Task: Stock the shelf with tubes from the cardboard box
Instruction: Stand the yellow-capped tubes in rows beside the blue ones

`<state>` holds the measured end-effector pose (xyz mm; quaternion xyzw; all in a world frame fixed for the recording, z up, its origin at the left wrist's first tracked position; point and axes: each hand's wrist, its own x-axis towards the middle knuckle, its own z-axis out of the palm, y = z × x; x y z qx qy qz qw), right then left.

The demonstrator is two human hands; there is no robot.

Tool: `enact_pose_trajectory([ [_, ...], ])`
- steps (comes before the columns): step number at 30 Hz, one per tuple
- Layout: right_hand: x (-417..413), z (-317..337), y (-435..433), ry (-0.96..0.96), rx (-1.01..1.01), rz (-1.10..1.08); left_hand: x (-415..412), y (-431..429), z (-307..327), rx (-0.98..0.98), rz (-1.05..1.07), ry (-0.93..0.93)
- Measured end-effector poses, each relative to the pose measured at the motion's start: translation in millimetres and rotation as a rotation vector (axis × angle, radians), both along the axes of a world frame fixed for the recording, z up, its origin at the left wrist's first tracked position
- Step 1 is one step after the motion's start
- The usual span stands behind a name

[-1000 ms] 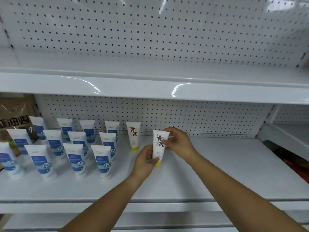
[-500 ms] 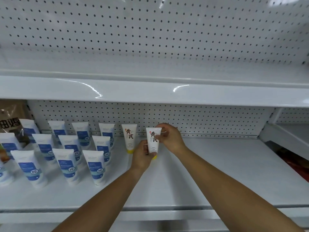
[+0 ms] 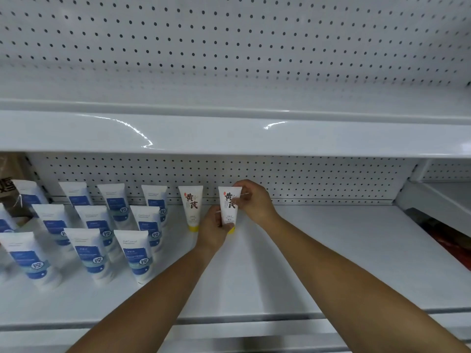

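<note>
The tube (image 3: 230, 208) has travelled since a moment ago. It was being held out over the middle of the shelf (image 3: 331, 250); now it is back by the pegboard wall (image 3: 331, 179), just beside the matching tube (image 3: 191, 207) that already stands there. Its yellow cap looks level with its neighbour's cap, so I judge it is touching down or about to, though the left hand (image 3: 212, 231) hides the contact.

Both hands are on it. The left hand's fingers curl round the lower body near the cap. The right hand (image 3: 254, 202) pinches the flat crimped top edge between thumb and fingers (image 3: 240, 187), keeping the tube upright with its label facing out. For the job, that means a second tube of this kind is nearly placed, starting a row to the right of the blue-labelled tubes (image 3: 136, 253). All that is left for this one is to let go without tipping it. The cardboard box is nowhere in view from here.

The tubes are soft, glossy plastic, wide and flat at the sealed end and narrowing to a round cap on which they stand, so they look top-heavy and easy to knock over. The shelf is smooth, white painted metal, shiny enough to throw glare, as is the shelf above (image 3: 229, 133). The back wall is perforated with regular holes. A crinkled brown bag (image 3: 10, 179) sits at the far left.
</note>
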<state>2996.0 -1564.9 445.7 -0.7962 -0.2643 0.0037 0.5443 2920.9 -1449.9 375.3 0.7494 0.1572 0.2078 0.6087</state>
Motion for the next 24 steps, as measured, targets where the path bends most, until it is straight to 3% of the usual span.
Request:
enact_pose_trajectory([
  [10,-0.5,-5.2,-1.8,0.003,-0.003,0.012,2.8,1.2,-3.6,-0.008,-0.006,-0.001],
  [17,-6.9,-3.8,-14.0,0.035,-0.034,0.021,-3.5,1.4,1.4,0.117,-0.029,0.046],
  [20,-10.7,-7.1,-33.2,0.014,-0.126,-0.001,-11.2,0.0,6.1,0.231,-0.034,0.082],
  [24,-18.2,-8.1,-67.2,-0.111,-0.396,-0.048,-22.9,-4.7,12.5,0.425,0.062,0.198],
])
